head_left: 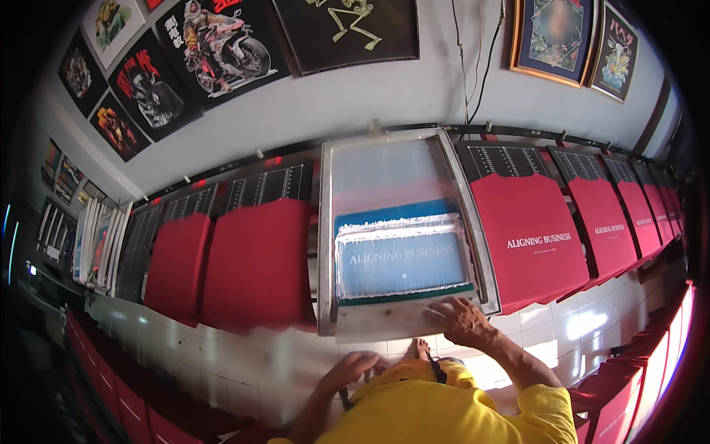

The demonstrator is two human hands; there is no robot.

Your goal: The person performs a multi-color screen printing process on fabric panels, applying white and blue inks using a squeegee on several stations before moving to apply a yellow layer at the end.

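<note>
A screen-printing frame (326, 244) with pale metal edges lies over one of the printing boards in front of me. On its blue mesh (399, 213) a ragged band of white ink (399, 228) runs across, above white lettering. At the near end rests a wide squeegee (377, 320) with a pale handle and green blade edge. My right hand (460, 320) is closed over the right part of that handle. Nearer my waist, my left hand (353, 368) is apart from the frame, slightly blurred, its fingers loosely stretched and nothing visible in them.
Plain red shirts (259, 266) cover boards to the left; a red shirt with white print (529, 237) and several more lie to the right. Screens (100, 240) stand stacked at far left. Framed pictures (551, 37) hang on the wall. More red shirts (617, 385) lie behind me.
</note>
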